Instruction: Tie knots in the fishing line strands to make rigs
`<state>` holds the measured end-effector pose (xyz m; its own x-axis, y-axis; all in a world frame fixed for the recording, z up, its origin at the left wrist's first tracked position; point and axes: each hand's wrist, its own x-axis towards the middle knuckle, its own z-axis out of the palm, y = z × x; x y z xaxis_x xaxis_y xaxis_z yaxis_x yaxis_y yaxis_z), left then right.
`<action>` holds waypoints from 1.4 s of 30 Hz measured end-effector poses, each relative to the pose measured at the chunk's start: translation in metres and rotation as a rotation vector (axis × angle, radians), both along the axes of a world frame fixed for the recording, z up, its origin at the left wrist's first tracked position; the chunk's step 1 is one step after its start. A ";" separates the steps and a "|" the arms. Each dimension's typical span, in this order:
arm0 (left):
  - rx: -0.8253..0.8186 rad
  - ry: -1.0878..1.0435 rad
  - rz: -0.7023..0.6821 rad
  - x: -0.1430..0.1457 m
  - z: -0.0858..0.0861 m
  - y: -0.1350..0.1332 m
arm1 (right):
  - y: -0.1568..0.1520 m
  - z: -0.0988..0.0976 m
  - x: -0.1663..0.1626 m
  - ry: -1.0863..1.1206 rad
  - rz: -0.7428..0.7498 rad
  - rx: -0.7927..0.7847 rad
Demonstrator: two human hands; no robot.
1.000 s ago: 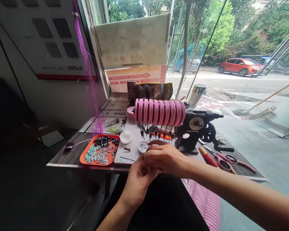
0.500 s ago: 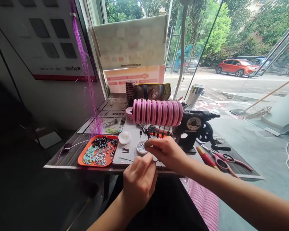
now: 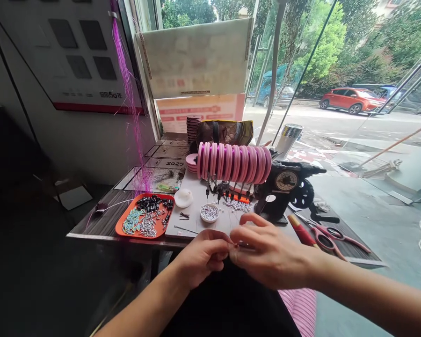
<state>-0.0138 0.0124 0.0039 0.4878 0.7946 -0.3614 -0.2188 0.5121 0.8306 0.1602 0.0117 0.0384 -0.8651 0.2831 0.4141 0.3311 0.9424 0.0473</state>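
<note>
- Head view: left hand (image 3: 210, 255) and right hand (image 3: 270, 255) meet low at the near edge of the counter (image 3: 101, 224), over dark-clothed legs.
- Left grip: thumb and fingers pinched together at the tips, at one end of a thin piece (image 3: 243, 245).
- Right grip: thumb and forefinger pinched on the same piece, other fingers curled above. Piece sits between the hands, mostly covered; too small to identify.
- White board (image 3: 192, 186) lies on the counter; on it, just beyond the hands, a small white bowl (image 3: 209, 221) full of pale beads.
- Loose white beads (image 3: 237, 205) right of the bowl; dark short strips (image 3: 184, 216) and a thin metal rod (image 3: 185, 230) left of it.
- White dish (image 3: 183, 198) beside the orange tray (image 3: 161, 228); tray holds black, turquoise and silvery pieces.
- Row of pink spools (image 3: 234, 163) wound with purple, on a black hand-crank machine (image 3: 280, 206), small black clips hanging below.
- Pink-handled scissors (image 3: 352, 242) and a red-and-yellow handle (image 3: 303, 230) at right.
- Purple tinsel strands (image 3: 122, 51) hang at left, reaching down behind the tray.
- Red car (image 3: 352, 99) outside, beyond the glass.
</note>
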 end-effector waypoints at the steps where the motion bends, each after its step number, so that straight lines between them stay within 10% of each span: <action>1: -0.020 -0.015 -0.005 0.000 -0.001 0.001 | -0.001 -0.003 0.001 -0.015 0.015 0.057; 13: -0.097 -0.063 0.108 0.002 -0.001 -0.006 | -0.003 -0.026 -0.010 0.238 -0.119 0.197; 20: 0.034 0.051 0.190 0.003 0.002 -0.013 | -0.021 -0.010 0.001 0.512 -0.288 -0.284; 29: 0.116 0.112 0.308 0.012 -0.005 -0.024 | -0.033 -0.050 -0.011 0.695 -0.453 -1.229; 42: 0.104 -0.005 0.336 0.014 -0.007 -0.025 | -0.045 0.001 -0.005 0.416 -0.124 -1.001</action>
